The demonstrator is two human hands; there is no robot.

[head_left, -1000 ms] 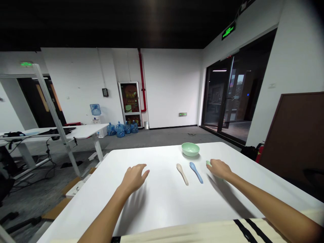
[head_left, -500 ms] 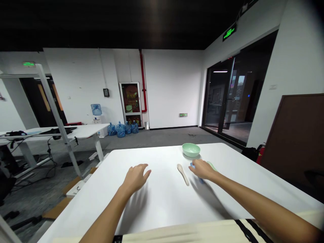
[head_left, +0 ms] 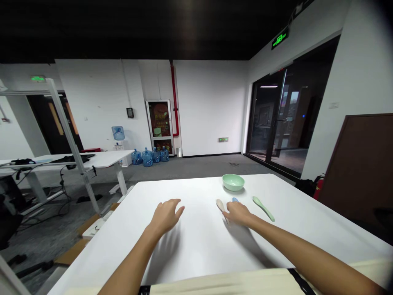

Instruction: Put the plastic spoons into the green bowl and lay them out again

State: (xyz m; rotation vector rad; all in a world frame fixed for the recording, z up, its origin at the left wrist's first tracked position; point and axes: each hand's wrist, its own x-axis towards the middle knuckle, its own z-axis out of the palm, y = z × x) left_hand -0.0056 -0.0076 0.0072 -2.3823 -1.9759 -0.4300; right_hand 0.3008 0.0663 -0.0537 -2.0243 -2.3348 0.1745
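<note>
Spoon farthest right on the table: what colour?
Light green; the spoon shows best in the head view.

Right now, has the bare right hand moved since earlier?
Yes: the right hand moved left, judged against the round light-green bowl, from the light-green spoon, and hides most of the blue spoon.

A cream top (head_left: 215,284) is worn at six o'clock, marked by black bands (head_left: 301,282) at five and seven.

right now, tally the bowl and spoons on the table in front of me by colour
Green: 2 (green bowl, green spoon)
Blue: 1 (blue spoon, mostly hidden by the right hand)
Beige: 1 (beige spoon, partly hidden)
Total: 4
</note>
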